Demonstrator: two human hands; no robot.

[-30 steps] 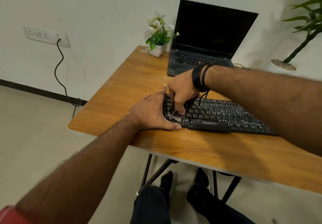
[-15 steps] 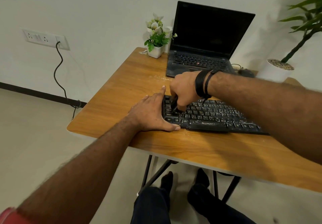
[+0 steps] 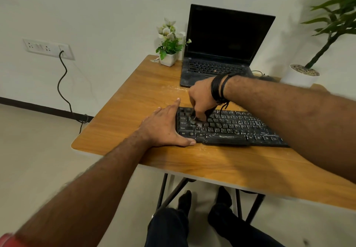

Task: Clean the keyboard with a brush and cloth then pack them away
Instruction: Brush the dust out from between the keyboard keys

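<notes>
Bracing keyboard left edge, left hand flat.

A black keyboard is laid flat right of the frame's centre, its long side running toward the right edge. Pale dust is seen between its keys. A dark brush, mostly hidden, is pressed onto the keys near the keyboard's left end.

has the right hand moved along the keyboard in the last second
Yes. The right hand has drawn back from the keyboard's front-left corner keys toward its back rows, nearer the laptop, while the left hand stays braced at the left end.
</notes>
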